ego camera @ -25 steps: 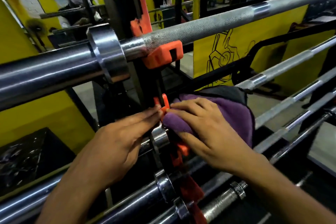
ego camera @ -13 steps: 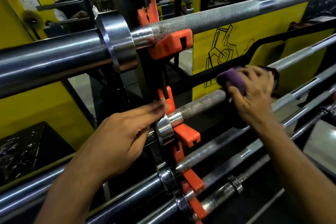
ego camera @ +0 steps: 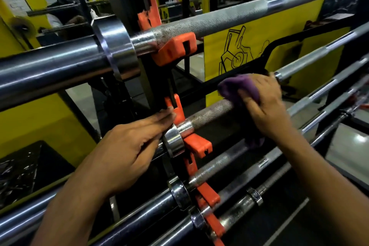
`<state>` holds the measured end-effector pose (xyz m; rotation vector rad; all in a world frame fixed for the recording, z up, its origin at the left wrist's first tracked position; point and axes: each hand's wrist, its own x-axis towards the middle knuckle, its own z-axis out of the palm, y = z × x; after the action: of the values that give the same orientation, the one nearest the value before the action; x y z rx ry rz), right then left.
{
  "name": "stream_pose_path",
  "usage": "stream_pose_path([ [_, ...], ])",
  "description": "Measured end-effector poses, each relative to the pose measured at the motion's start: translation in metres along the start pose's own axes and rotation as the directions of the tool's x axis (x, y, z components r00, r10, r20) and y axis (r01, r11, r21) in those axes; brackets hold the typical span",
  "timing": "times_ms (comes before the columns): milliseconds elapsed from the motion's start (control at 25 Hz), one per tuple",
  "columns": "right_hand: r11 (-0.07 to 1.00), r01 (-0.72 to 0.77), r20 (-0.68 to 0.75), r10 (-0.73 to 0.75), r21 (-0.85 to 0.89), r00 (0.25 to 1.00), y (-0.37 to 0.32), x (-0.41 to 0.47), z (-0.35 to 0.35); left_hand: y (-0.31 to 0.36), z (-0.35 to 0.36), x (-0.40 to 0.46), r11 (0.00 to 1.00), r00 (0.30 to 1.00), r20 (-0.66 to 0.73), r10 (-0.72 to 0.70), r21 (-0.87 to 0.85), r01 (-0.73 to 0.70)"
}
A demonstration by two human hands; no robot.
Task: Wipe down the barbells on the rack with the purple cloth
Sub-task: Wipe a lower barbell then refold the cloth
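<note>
Open gap between top barbell (ego camera: pixel 219 18) and second barbell (ego camera: pixel 209 112).

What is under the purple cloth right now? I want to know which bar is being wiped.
The purple cloth wraps the second barbell from the top, gripped by the right hand. The stretch of shaft beneath the cloth is covered.

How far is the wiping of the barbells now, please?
Nothing shows clearly as finished. In hand: the right hand grips the purple cloth around the second steel barbell from the top, while the left hand rests straight-fingered by its chrome collar. Left: the lower barbells, untouched now; whether the top knurled barbell is clean cannot be told.
</note>
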<state>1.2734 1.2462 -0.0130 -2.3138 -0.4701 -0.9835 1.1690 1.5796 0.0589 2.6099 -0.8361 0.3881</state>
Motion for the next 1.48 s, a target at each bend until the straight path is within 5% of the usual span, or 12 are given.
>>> stream_pose_path([
  [120, 0.987, -0.159, -0.054, 0.160, 0.033, 0.986, 0.004, 0.003, 0.005, 0.000, 0.001, 0.000, 1.000, 1.000, -0.012, 0.006, -0.030, -0.006],
  [240, 0.995, -0.093, -0.050, 0.095, 0.047, 0.994, -0.052, -0.012, 0.022, -0.001, 0.002, 0.000, 0.999, 1.000, -0.007, -0.010, -0.045, 0.010],
  [400, 0.950, 0.008, 0.033, -0.020, 0.312, 0.999, -0.091, -0.048, 0.025, 0.000, 0.001, 0.001, 0.999, 1.000, -0.018, 0.008, -0.046, -0.009],
  [480, 0.870, -0.036, -0.008, 0.045, 0.492, 0.999, -0.099, -0.078, 0.031, 0.001, 0.001, 0.002, 0.999, 1.000, -0.021, -0.001, -0.054, 0.000],
  [560, 0.629, -0.248, -0.011, 0.379, 0.737, 0.925, -0.108, -0.102, 0.033, 0.001, 0.000, 0.001, 0.998, 1.000, -0.022, -0.014, -0.062, 0.012],
  [640, 0.106, -0.394, 0.159, 0.797, 0.913, 0.582, -0.102, -0.105, 0.024, 0.001, -0.001, 0.000, 0.998, 1.000, -0.022, -0.014, -0.065, 0.012],
  [720, -0.293, -0.320, 0.387, 0.876, 0.901, 0.289, -0.075, -0.095, 0.011, 0.003, -0.001, 0.000, 0.998, 1.000, -0.012, -0.027, -0.065, 0.026],
  [760, -0.369, -0.310, 0.448, 0.860, 0.876, 0.243, -0.061, -0.085, 0.003, 0.003, -0.001, 0.000, 0.997, 0.999, -0.004, -0.037, -0.064, 0.036],
  [1000, -0.320, -0.077, 0.328, 0.899, 0.944, 0.291, -0.039, 0.030, -0.005, 0.004, -0.001, 0.000, 0.996, 0.999, 0.001, -0.052, -0.071, 0.052],
  [1080, -0.343, -0.096, 0.356, 0.892, 0.934, 0.279, -0.049, 0.041, 0.004, 0.006, -0.002, 0.000, 0.995, 0.999, 0.003, -0.053, -0.079, 0.053],
  [1320, -0.562, -0.116, 0.552, 0.717, 0.819, 0.426, -0.123, 0.002, 0.046, 0.006, -0.003, -0.001, 0.996, 0.998, 0.006, -0.064, -0.070, 0.064],
  [1480, -0.469, -0.205, 0.512, 0.771, 0.859, 0.380, -0.075, 0.017, 0.031, 0.006, -0.003, 0.000, 0.994, 0.998, 0.011, -0.068, -0.080, 0.068],
])
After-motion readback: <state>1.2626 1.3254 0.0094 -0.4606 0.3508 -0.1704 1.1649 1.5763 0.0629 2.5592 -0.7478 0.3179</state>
